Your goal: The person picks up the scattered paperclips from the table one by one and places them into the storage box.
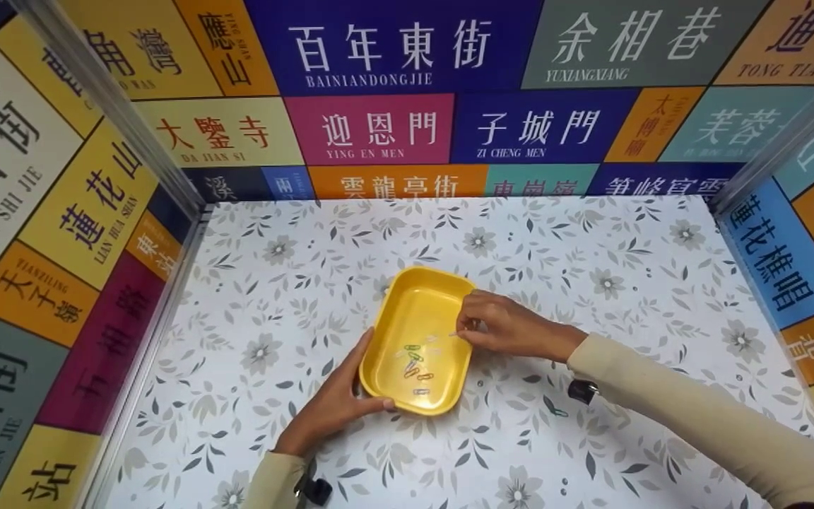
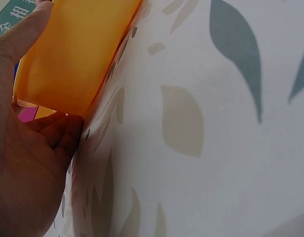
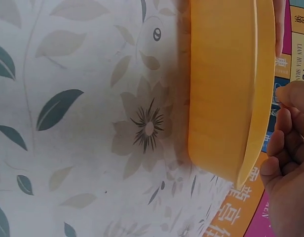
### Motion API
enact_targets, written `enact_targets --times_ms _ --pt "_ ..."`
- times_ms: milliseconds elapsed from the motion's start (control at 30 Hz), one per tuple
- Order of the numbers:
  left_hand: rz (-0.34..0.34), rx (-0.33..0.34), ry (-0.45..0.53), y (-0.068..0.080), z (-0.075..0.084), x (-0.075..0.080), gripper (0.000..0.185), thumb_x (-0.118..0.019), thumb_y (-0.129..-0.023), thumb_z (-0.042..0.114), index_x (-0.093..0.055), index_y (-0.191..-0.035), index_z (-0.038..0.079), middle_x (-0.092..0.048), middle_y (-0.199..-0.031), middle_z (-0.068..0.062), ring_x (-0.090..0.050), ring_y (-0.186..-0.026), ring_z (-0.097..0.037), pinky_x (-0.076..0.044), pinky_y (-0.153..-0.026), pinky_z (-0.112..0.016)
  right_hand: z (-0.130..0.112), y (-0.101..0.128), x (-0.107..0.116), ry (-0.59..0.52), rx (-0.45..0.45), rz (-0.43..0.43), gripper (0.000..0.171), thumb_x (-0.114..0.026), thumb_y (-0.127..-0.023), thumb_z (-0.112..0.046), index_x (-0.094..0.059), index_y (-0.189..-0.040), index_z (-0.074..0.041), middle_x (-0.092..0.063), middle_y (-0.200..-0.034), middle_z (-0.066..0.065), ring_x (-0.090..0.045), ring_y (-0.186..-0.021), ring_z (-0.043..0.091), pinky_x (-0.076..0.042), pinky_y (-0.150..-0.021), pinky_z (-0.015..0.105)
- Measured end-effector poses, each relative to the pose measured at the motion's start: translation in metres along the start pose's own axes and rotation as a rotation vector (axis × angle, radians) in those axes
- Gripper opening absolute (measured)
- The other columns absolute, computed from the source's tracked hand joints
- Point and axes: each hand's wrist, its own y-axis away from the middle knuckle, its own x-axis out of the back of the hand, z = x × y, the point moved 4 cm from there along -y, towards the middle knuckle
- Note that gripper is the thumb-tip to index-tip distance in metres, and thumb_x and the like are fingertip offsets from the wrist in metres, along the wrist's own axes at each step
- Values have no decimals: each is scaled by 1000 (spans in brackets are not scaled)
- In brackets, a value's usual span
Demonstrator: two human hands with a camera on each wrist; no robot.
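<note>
A small paper clip is pinched in the fingertips of the right hand, held just over the right rim of the yellow tray. The tray's hollow lies straight to the left of that grip, its long axis running away from the person. More paper clips lie inside. The left hand clasps the tray's near left corner.

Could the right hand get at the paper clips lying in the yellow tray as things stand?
Probably yes. The right hand is at the tray's right rim, pinching something small. The tray is open-topped, nothing covers the paper clips, and the left hand only grips the near-left corner.
</note>
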Motion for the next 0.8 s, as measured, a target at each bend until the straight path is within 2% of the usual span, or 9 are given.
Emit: enact_targets --times_ms 233,600,733,800 --pt "3 -14 -20 0 -2 0 129 -97 -84 46 -10 -178 39 -17 -183 10 -19 -167 -15 -15 -135 -47 0 -11 -4 20 -1 -41 5 -78 -102 -13 -78 -96 -12 -69 -95 1 -64 -91 26 -55 -81 34" --pt "16 -9 -23 0 1 0 129 -98 -83 44 -11 -178 40 -20 -182 9 -21 -167 -17 -15 -135 -49 1 -19 -13 43 -2 -81 5 -79 -101 -13 -79 -97 -11 -70 -94 0 -61 -91 21 -54 -85 35" --pt "11 -11 -17 1 1 0 128 -98 -84 43 -11 -178 38 -19 -182 9 -20 -167 -17 -15 -135 -47 1 -23 -15 59 16 -95 4 -77 -101 -11 -78 -96 -11 -71 -95 2 -61 -91 21 -54 -86 36" --pt "11 -13 -12 1 1 0 129 -98 -84 42 -11 -179 36 -18 -183 8 -20 -167 -16 -16 -135 -43 1 -25 -17 68 19 -102 5 -76 -101 -10 -78 -96 -11 -71 -95 2 -61 -92 21 -54 -86 37"
